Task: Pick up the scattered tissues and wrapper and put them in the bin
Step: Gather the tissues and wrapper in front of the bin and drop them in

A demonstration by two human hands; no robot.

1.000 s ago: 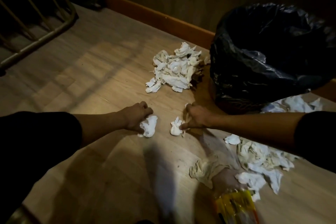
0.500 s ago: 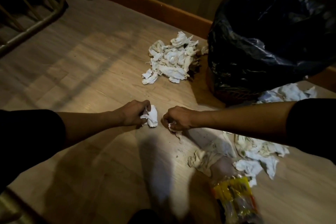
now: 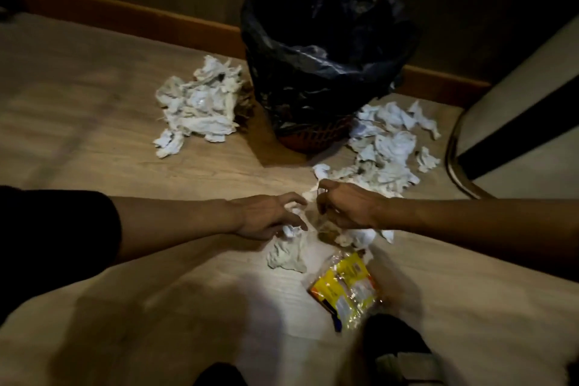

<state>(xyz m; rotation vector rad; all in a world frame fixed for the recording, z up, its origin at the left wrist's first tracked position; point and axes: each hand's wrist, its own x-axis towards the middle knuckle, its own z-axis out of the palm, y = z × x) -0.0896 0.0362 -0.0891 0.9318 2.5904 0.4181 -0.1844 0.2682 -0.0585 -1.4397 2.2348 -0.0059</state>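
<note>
My left hand (image 3: 269, 216) holds a crumpled white tissue (image 3: 291, 230) under its curled fingers, just above a greyish tissue wad (image 3: 286, 255) on the floor. My right hand (image 3: 344, 208) pinches a white tissue (image 3: 311, 193) at its fingertips, almost touching the left hand. The bin (image 3: 313, 141), lined with a black bag (image 3: 329, 50), stands behind both hands by the wall. One tissue heap (image 3: 200, 110) lies left of the bin, another heap (image 3: 388, 141) lies to its right. A yellow plastic wrapper (image 3: 344, 288) rests on the floor below my right hand.
A wooden skirting board (image 3: 141, 19) runs along the dark wall behind the bin. A chair with a metal frame (image 3: 454, 163) stands at the right edge. My dark shoes (image 3: 394, 345) show at the bottom.
Both hands have moved right toward the tissues near the bin, each still holding a tissue. My view has swung right, bringing the chair and the right-hand heap into sight.
</note>
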